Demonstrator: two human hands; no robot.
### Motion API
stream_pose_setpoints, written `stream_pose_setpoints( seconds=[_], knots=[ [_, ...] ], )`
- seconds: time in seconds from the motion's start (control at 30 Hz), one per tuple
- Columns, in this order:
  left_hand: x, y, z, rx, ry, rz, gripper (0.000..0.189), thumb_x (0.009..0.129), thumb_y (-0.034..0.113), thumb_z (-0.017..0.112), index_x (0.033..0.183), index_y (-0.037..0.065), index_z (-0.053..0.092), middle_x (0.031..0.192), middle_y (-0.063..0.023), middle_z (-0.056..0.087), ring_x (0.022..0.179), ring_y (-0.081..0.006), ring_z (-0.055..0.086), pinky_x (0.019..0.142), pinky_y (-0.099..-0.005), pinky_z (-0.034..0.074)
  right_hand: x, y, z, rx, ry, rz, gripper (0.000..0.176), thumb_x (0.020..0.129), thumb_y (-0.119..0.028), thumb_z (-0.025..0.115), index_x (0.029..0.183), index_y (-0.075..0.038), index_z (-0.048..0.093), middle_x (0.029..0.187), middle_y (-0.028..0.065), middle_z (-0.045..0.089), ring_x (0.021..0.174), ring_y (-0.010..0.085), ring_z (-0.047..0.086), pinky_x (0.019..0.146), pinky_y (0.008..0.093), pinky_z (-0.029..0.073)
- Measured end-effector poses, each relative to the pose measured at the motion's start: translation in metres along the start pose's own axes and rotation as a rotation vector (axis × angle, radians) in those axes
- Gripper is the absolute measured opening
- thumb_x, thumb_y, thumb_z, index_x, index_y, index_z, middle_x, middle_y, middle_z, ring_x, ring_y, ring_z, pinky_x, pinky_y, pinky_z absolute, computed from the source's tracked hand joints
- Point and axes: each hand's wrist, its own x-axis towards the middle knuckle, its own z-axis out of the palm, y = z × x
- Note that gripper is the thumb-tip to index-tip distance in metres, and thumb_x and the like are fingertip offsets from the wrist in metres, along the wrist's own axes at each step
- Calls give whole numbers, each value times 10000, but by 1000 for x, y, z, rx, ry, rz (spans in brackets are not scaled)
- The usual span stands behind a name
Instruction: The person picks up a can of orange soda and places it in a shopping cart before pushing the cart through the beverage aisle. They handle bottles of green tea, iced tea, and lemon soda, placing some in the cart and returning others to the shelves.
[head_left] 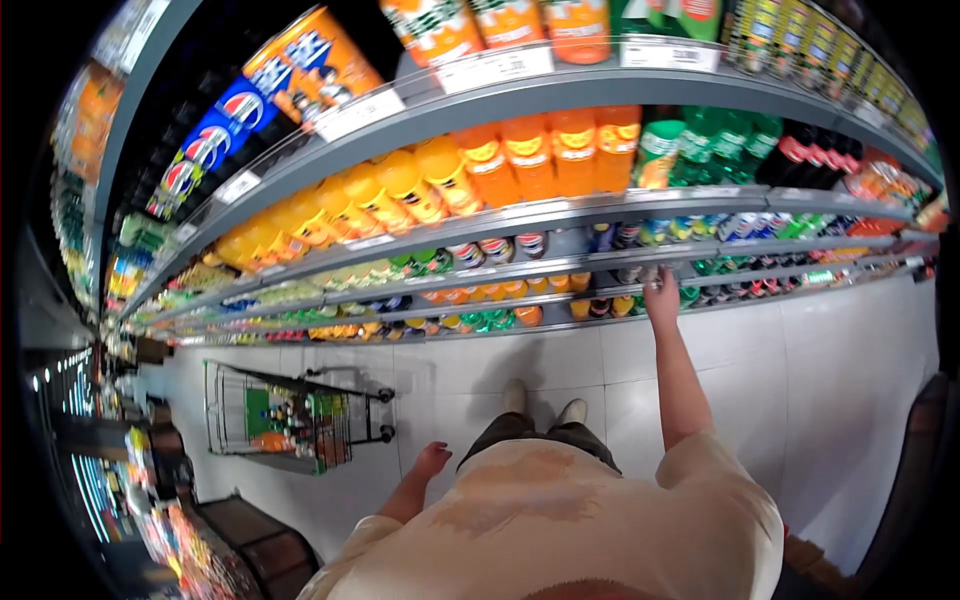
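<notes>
My right arm stretches forward to the lower drink shelves, where my right hand (661, 287) is at a shelf edge (700, 287). Its fingers are curled round something small and dark or silvery that I cannot make out. Rows of soft drink bottles lie around and behind it, with green bottles (712, 266) just to its right. Low at my left side hangs my left hand (432, 459), its fingers loosely apart and nothing visible in them. A wire shopping cart (322, 385) stands on the floor beyond that hand, with several bottles and packages inside.
Higher shelves hold yellow drink bottles (405, 185), orange soda bottles (525, 155) and blue Pepsi packs (215, 135). Price tags (495, 68) line the shelf edges. White tiled floor (820, 350) lies beneath me. Dark-sided display bins (255, 530) stand behind on the left.
</notes>
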Motion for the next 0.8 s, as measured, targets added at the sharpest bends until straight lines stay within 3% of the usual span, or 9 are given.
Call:
stream_pose_setpoints(
  seconds=[0.07, 0.13, 0.2, 0.27, 0.4, 0.5, 0.63, 0.73, 0.8],
  knots=[
    [-14, -5, -2, -11, -23, 41, 464, 875, 345, 706, 1251, 84, 631, 1098, -154, 717, 1054, -281, 681, 926, -378, 530, -68, 12, 3, -66, -263, 221, 489, 809, -209, 722, 1227, 18, 612, 1159, 250, 672, 1093, 415, 639, 944, 461, 509],
    [-19, -26, 3, -71, 8, 36, 456, 882, 354, 696, 1252, 94, 635, 1119, -154, 715, 1075, -290, 674, 950, -381, 521, -159, 93, 32, -154, -451, 46, 457, 776, -198, 743, 1185, -18, 646, 1091, 261, 680, 1032, 411, 652, 919, 463, 527],
    [-31, -17, -3, 6, -55, -17, 435, 891, 352, 683, 1244, 100, 645, 1146, -155, 710, 1094, -301, 666, 967, -387, 513, -234, 89, 26, -317, -815, 126, 424, 748, -208, 760, 1146, -87, 682, 1043, 186, 710, 1013, 344, 669, 895, 421, 539],
    [-33, -30, -6, -67, -59, -10, 419, 895, 345, 675, 1236, 102, 653, 1154, -152, 710, 1099, -315, 663, 964, -392, 514, -291, 73, 18, -205, -830, 103, 373, 752, -211, 715, 1100, -76, 702, 1100, 198, 694, 1062, 366, 645, 982, 427, 503],
    [-28, -71, -7, -101, -43, -15, 415, 897, 338, 675, 1230, 91, 657, 1128, -174, 712, 1084, -326, 665, 952, -394, 517, -330, 21, 14, -246, -933, 157, 385, 745, -232, 678, 1095, -78, 723, 1071, 170, 719, 996, 341, 681, 899, 405, 547],
    [-25, -106, -15, -184, -17, 9, 415, 896, 329, 678, 1226, 78, 657, 1103, -186, 713, 1062, -327, 670, 936, -390, 519, -332, 12, 39, -371, -1017, -68, 397, 755, -271, 679, 1103, -83, 714, 1079, 167, 713, 1033, 343, 665, 929, 420, 527],
    [-42, -167, -30, -295, 22, -32, 413, 893, 314, 683, 1226, 71, 655, 1061, -189, 717, 1038, -319, 676, 909, -388, 525, -315, -4, 91, -565, -1191, -197, 487, 775, -355, 746, 1189, -108, 678, 1125, 165, 698, 1109, 353, 638, 984, 431, 500],
    [-69, -217, -48, -464, 13, -24, 396, 891, 314, 678, 1208, 77, 667, 1038, -176, 723, 1016, -305, 685, 896, -391, 531, -310, -79, 123, -458, -1153, -187, 330, 779, -231, 692, 1060, -60, 708, 975, 197, 718, 925, 361, 688, 854, 418, 544],
    [-80, -258, -57, -240, 81, -21, 375, 892, 321, 668, 1179, 81, 682, 1027, -156, 730, 988, -287, 694, 883, -385, 536, -324, -119, 157, -309, -1081, -131, 266, 787, -182, 662, 1009, -42, 706, 902, 184, 721, 830, 354, 696, 776, 399, 550]
  ],
)
